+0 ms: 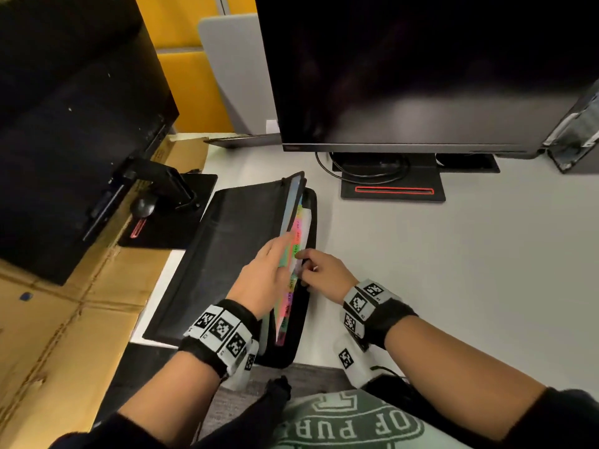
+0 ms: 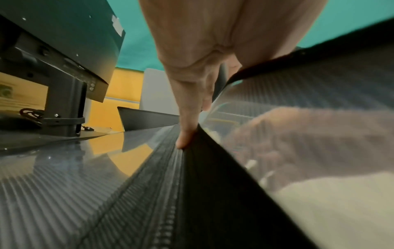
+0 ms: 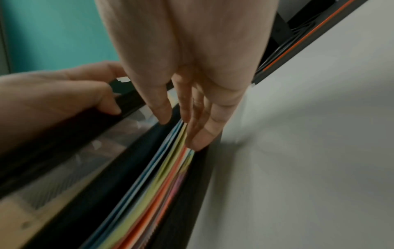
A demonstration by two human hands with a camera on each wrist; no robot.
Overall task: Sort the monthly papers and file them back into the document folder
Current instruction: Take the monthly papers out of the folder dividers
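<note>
A black document folder lies open on the grey desk. Its coloured month tabs run along the right side, and a white paper shows behind them. My left hand grips the folder's front flap and holds it raised; the fingers lie along its black edge. My right hand reaches in from the right, its straight fingertips touching the edges of the coloured dividers. In the right wrist view the left hand curls over the flap's black rim.
A dark monitor on a stand fills the back of the desk. A second monitor stands at the left over flattened cardboard, with a mouse beside its base. Bare desk lies right of the folder.
</note>
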